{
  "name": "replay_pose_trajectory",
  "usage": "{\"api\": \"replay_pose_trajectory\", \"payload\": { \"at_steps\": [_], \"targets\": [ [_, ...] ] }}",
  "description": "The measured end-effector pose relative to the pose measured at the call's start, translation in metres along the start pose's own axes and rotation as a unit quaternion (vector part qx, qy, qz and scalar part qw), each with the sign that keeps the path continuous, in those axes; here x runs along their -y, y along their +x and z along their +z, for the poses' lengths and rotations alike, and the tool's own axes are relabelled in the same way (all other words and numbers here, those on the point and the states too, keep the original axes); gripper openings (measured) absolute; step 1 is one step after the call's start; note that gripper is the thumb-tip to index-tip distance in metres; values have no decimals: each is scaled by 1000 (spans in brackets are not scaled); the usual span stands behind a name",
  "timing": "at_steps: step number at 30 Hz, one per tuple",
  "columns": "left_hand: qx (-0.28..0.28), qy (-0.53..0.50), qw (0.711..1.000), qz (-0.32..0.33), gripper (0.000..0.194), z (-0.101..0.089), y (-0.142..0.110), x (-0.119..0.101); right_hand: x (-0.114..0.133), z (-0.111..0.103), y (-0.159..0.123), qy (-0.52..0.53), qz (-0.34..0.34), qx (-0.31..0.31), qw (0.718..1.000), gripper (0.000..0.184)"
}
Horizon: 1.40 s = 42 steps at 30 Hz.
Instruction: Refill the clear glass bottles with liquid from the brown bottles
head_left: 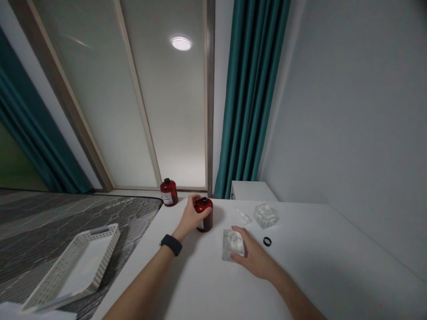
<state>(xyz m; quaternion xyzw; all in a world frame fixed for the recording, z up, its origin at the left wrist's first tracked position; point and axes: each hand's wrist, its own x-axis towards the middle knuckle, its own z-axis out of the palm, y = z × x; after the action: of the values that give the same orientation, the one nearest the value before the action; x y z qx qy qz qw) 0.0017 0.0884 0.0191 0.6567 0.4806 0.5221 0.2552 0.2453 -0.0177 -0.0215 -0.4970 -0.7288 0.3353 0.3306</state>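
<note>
A dark red bottle (207, 223) stands upright on the white table (200, 284), and my left hand (192, 217) is closed round its upper part. To its right, a square clear glass bottle (230, 246) sits on the table top. My right hand (251, 254) grips that glass bottle from the right side, thumb at the near edge and fingers at the far edge. A small black ring (267, 241) lies just right of my right hand. Behind it are a second clear glass bottle (265, 215) and a small clear plastic piece (244, 216) whose kind I cannot make out.
Another dark red bottle (169, 192) with a black cap and white label stands at the table's far left corner. A white perforated basket (107, 255) rests on the grey patterned bedding at left. A white cabinet (252, 190), teal curtain (251, 98) and wall lie beyond.
</note>
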Motion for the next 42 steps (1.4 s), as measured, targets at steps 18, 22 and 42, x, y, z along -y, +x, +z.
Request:
{"api": "replay_pose_trajectory", "payload": {
  "at_steps": [18, 22, 42],
  "targets": [
    [124, -203, 971, -6, 91, 7, -71, 1, -2, -1, 0, 10, -1, -6, 1000, 71],
    [124, -193, 973, -15, 95, 21, -78, 1, -7, 3, 0, 41, 15, -4, 999, 75],
    [99, -151, 984, -12, 64, 19, -79, -11, 1, 15, 8, 202, 56, -72, 975, 70]
  ]
}}
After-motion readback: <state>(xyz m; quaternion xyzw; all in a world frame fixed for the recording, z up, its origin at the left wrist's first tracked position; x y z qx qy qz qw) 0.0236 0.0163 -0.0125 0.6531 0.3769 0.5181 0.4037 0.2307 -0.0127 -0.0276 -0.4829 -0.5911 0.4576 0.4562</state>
